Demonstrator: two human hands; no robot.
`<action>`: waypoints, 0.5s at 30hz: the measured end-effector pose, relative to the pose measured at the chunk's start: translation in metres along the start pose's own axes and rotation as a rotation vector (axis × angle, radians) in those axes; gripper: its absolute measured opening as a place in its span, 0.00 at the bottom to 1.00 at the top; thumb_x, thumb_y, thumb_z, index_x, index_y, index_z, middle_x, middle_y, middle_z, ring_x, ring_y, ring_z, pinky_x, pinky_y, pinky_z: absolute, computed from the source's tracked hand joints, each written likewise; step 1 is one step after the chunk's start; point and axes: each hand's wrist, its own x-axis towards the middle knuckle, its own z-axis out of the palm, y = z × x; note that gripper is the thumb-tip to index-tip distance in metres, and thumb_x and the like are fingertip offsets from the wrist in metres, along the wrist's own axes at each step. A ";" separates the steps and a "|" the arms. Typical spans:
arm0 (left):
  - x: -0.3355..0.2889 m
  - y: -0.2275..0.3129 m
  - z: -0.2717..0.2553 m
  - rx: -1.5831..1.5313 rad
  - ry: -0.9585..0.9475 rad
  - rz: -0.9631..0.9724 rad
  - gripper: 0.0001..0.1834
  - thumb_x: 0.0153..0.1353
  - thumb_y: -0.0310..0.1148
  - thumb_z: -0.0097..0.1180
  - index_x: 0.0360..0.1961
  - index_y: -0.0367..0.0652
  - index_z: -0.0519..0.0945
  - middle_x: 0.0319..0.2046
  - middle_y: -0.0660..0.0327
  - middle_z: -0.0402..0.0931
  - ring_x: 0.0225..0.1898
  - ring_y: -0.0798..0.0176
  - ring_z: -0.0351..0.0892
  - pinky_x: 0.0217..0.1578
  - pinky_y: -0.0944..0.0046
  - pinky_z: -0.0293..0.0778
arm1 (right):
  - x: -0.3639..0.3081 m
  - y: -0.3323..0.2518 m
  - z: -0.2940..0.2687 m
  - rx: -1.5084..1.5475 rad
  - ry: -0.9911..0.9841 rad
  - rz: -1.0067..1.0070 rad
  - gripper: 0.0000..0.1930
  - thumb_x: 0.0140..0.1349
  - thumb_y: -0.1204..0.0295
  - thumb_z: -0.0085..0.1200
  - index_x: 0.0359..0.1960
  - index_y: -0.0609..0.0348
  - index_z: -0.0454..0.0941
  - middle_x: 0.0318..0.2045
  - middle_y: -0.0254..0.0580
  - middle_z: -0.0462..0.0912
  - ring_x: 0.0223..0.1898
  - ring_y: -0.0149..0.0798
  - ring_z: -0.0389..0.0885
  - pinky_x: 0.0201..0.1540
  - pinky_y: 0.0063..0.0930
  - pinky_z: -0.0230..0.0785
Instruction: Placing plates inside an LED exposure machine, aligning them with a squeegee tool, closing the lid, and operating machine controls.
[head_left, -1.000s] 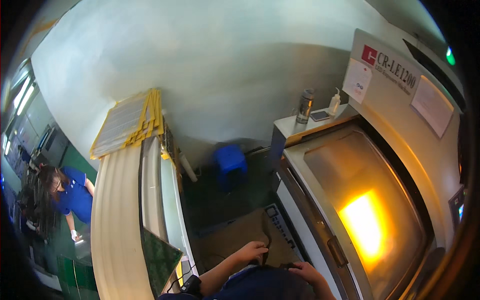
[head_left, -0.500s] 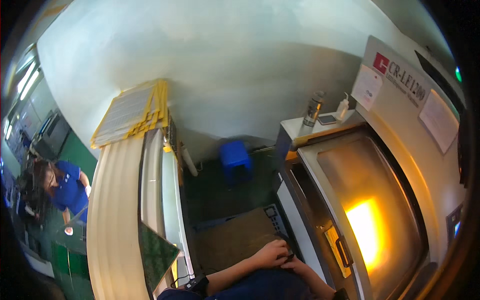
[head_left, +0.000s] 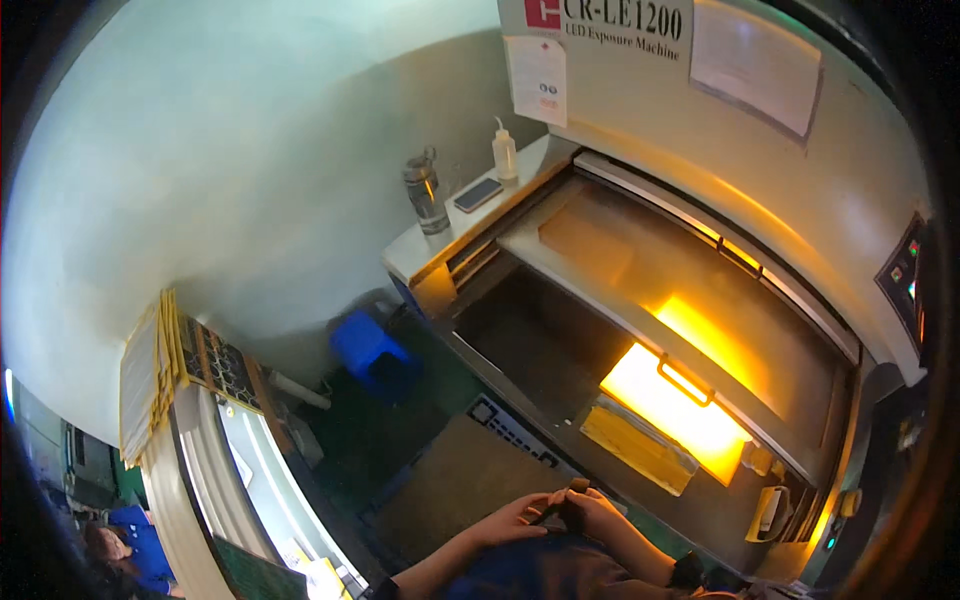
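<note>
My left hand (head_left: 520, 517) and my right hand (head_left: 592, 512) meet in front of my body at the lower edge. Both are closed, fingers bent around a small dark object (head_left: 578, 485) whose kind I cannot make out. Beyond them to the right stands a machine with a tilted glass lid (head_left: 630, 240). Bright yellow-white light shines through and below the lid's handle (head_left: 686, 380). On the machine's near ledge lies a yellow-edged flat piece (head_left: 638, 450), close to my right hand but apart from it.
A bottle (head_left: 426, 195), a phone (head_left: 478, 195) and a white squeeze bottle (head_left: 504, 155) stand on the machine's side shelf. A blue stool (head_left: 370, 345) is by the wall. At left, a lit table (head_left: 270, 480) bears yellow-edged frames (head_left: 150, 380). A person (head_left: 140, 545) is at far left.
My view has turned right toward the machine, so more of its bed and ledge shows. The lit table has shifted left and down. Both hands stay together in front of me.
</note>
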 end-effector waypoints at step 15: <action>0.140 0.093 -0.051 -0.721 0.765 -0.082 0.15 0.71 0.44 0.48 0.36 0.42 0.73 0.21 0.66 0.64 0.19 0.70 0.60 0.20 0.68 0.61 | 0.036 -0.227 -0.117 -1.509 0.209 -0.673 0.25 0.62 0.56 0.57 0.59 0.49 0.74 0.68 0.46 0.64 0.68 0.50 0.61 0.69 0.48 0.53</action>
